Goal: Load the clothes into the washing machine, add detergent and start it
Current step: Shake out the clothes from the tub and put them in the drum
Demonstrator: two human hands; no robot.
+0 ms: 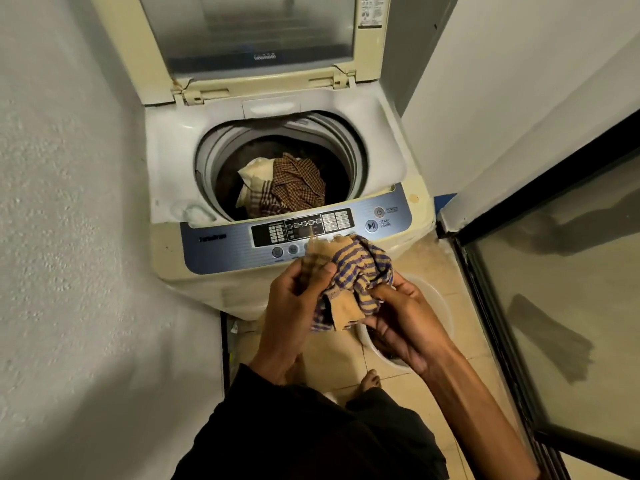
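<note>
A top-loading washing machine [173, 150] stands ahead with its lid [249, 29] raised. Inside its drum lie a brown checked cloth [298, 183] and a cream cloth [256, 169]. In front of the blue control panel [221, 244], both hands hold a bunched cloth with tan and blue stripes [356, 268]. My left hand [294, 299] grips its left side with the thumb on top. My right hand [398, 317] pinches its lower right part. No detergent is in view.
A white basin [440, 306] sits on the tiled floor under my right hand, right of the machine. A rough wall closes the left side. A dark-framed glass door [554, 306] stands on the right. A bare foot [370, 379] is on the floor tiles.
</note>
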